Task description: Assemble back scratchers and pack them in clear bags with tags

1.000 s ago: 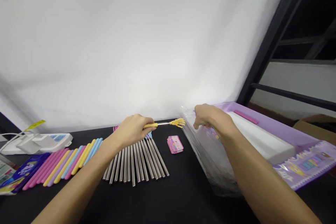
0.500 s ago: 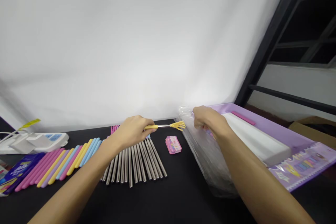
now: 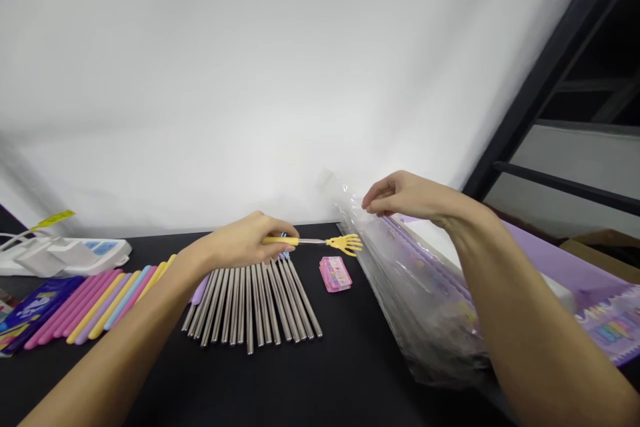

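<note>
My left hand is closed around the yellow handle of a small telescopic back scratcher. Its metal shaft points right and ends in a yellow hand-shaped claw. My right hand pinches the upper edge of a clear plastic bag, which lies on a pile of similar bags. The claw reaches close to the left edge of that pile. Below the claw sits a small stack of pink cards. Several steel tubes lie side by side beneath my left hand, their far ends partly hidden by it.
Pink, yellow, purple and blue handles lie in a row at the left, beside a dark blue packet. Behind them is a white power strip. A purple tray stands at the right, with a white box in it.
My right hand has risen and moved slightly right, lifting the plastic bag's upper edge. The bag now covers more of the purple tray. My left hand still holds the back scratcher, slightly lower.
</note>
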`<state>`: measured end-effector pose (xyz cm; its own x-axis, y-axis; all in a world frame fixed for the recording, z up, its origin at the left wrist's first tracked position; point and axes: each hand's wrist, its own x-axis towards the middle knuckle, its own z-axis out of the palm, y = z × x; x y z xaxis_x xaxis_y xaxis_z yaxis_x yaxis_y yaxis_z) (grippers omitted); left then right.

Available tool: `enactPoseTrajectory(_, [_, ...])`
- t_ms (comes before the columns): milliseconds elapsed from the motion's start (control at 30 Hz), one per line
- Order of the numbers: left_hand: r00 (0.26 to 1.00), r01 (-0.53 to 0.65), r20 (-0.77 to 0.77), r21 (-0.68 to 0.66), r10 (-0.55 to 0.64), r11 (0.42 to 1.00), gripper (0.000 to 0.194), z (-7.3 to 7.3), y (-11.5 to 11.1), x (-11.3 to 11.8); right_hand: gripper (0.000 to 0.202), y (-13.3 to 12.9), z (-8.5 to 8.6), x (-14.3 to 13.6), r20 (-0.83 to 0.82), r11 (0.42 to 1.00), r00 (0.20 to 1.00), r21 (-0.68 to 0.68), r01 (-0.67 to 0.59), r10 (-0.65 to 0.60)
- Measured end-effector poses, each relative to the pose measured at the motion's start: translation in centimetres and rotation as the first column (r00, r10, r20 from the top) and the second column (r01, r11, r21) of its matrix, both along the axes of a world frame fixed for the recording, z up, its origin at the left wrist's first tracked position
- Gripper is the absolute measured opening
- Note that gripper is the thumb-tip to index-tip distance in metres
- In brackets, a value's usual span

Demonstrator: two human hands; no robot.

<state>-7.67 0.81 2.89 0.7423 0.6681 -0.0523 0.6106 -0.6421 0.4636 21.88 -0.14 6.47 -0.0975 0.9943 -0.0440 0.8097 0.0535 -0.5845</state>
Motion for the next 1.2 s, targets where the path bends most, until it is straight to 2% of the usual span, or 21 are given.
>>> enactPoseTrajectory(67, [1.000,0.011,0.029,-0.116,-0.008,0.993,0.039,0.4,0.1,-0.6,0.014,0.2,-0.5,-0.3,-0.236,1.000,0.972,0.025,-0.010,0.016])
enactPoseTrajectory(167, [0.999,-0.011,0.035,-0.185,0.018,0.983,0.044,0.9,0.3,-1.3,0.023,0.9,-1.8,-1.2,-0.489,0.998,0.873,-0.059,-0.026,-0.006])
enactPoseTrajectory(267, [0.999,-0.024,0.031,-0.194,0.031,0.981,0.047,1.1,0.5,-1.7,0.028,1.6,-3.0,-2.6,-0.576,0.992,0.815,-0.122,-0.010,-0.063])
enactPoseTrajectory(367, [1.000,-0.007,0.011,-0.195,0.010,0.981,0.048,0.9,0.9,-2.1,0.026,1.9,-3.6,-4.1,-0.652,0.996,0.752,-0.074,0.057,-0.092])
enactPoseTrajectory(467, [1.000,-0.025,-0.018,-0.130,0.023,0.991,0.048,0.8,1.2,-2.5,0.023,1.8,-3.6,-5.0,-0.746,0.998,0.664,-0.029,0.061,-0.062])
enactPoseTrajectory(533, [0.999,-0.047,-0.023,-0.078,0.045,0.996,0.049,0.8,1.2,-2.7,0.020,1.7,-3.6,-5.2,-0.752,1.000,0.659,-0.023,-0.007,-0.013])
enactPoseTrajectory(667, [0.997,-0.079,-0.019,-0.017,0.078,0.997,0.047,1.2,1.0,-3.0,0.019,1.8,-4.0,-4.8,-0.601,0.986,0.790,-0.012,-0.164,0.124])
enactPoseTrajectory(767, [0.996,-0.089,-0.015,-0.009,0.089,0.996,0.045,1.3,1.1,-3.4,0.019,1.9,-4.2,-4.8,-0.548,0.990,0.827,0.013,-0.142,0.126])
enactPoseTrajectory(867, [0.995,-0.093,-0.038,-0.014,0.092,0.996,0.044,1.3,1.3,-3.8,0.020,1.8,-4.2,-5.0,-0.606,0.997,0.792,0.023,-0.067,0.068])
enactPoseTrajectory(1000, [0.993,-0.100,-0.059,-0.015,0.098,0.995,0.043,1.5,1.2,-4.2,0.019,1.9,-4.4,-5.3,-0.708,1.000,0.706,-0.025,-0.004,-0.015])
enactPoseTrajectory(1133, [0.994,-0.091,-0.054,-0.013,0.090,0.996,0.043,1.9,0.9,-4.4,0.022,2.1,-4.5,-5.2,-0.798,1.000,0.603,0.013,0.018,-0.001])
enactPoseTrajectory(1200, [0.993,-0.095,-0.074,-0.013,0.094,0.995,0.043,2.0,0.8,-4.5,0.033,2.1,-4.5,-5.0,-0.803,0.999,0.596,0.033,0.022,0.013])
